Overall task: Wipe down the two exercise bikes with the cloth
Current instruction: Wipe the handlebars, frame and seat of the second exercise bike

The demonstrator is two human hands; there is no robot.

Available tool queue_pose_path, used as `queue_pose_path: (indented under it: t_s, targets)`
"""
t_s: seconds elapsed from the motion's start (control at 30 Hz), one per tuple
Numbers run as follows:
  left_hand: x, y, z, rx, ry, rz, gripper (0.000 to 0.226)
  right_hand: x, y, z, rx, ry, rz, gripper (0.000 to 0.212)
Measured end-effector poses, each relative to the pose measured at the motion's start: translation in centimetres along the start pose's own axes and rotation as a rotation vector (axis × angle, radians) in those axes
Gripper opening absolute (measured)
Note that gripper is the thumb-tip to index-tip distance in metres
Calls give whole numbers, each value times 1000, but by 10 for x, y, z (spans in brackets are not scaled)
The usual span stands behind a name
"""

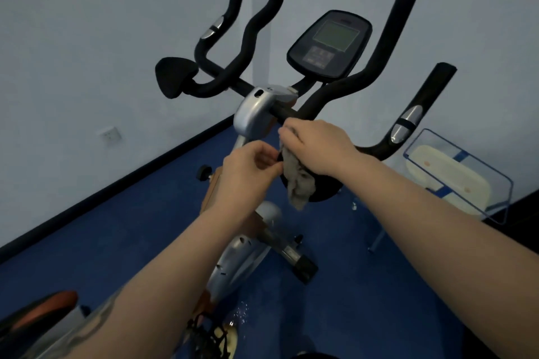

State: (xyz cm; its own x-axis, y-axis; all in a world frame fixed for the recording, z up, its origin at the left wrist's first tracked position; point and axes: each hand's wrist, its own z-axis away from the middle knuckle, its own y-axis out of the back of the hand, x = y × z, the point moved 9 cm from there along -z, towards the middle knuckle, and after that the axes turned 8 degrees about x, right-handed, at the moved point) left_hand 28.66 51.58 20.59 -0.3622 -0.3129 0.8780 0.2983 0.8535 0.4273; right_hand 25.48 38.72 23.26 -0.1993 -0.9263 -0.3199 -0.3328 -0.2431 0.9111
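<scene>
Right hand [318, 148] bunches the grey cloth [299, 181] beside the near bike's handlebar [376, 73]; left hand [248, 166] pinches the cloth's edge. Wiping appears in progress at this handlebar; the second bike [40, 318], lower left, probably remains.

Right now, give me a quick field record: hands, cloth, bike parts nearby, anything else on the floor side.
right hand: grips the cloth at the handlebar
left hand: pinches the cloth's edge
cloth: grey-beige, bunched, hangs below the hands
console: screen dark, above the hands
second bike: orange part at lower left
clear box: at right, holds a white thing
floor: blue
</scene>
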Motion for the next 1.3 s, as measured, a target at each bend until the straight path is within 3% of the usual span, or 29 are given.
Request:
queue_pose_path:
  t_s: [0.13,0.33,0.5,0.67,0.8,0.93,1.03,1.2,1.3]
  targets:
    - [20,-6,1,5,-90,26,25,30,8,28,14,-227,-200,22]
    - [18,-10,-13,-16,-61,97,11,49,11,64,195,-558,-220,12]
    - [12,-10,-8,8,-37,223,12,34,13,105,480,-667,-348,22]
    - [7,-11,-11,-70,-60,255,15,35,0,116,754,-951,-715,24]
    - [9,-12,-17,-158,-127,262,16,15,2,124,907,-955,-634,32]
    - [3,-15,-16,-143,-124,312,18,-10,-10,145,1116,-995,-664,44]
    - [-4,-17,-16,-163,-73,373,18,2,-17,140,1205,-1114,-853,32]
    - [-7,-20,-19,-211,-40,458,18,-18,-34,145,1331,-1176,-788,31]
    - [-7,-21,-19,-227,-40,468,19,-14,-43,145,1301,-1248,-841,25]
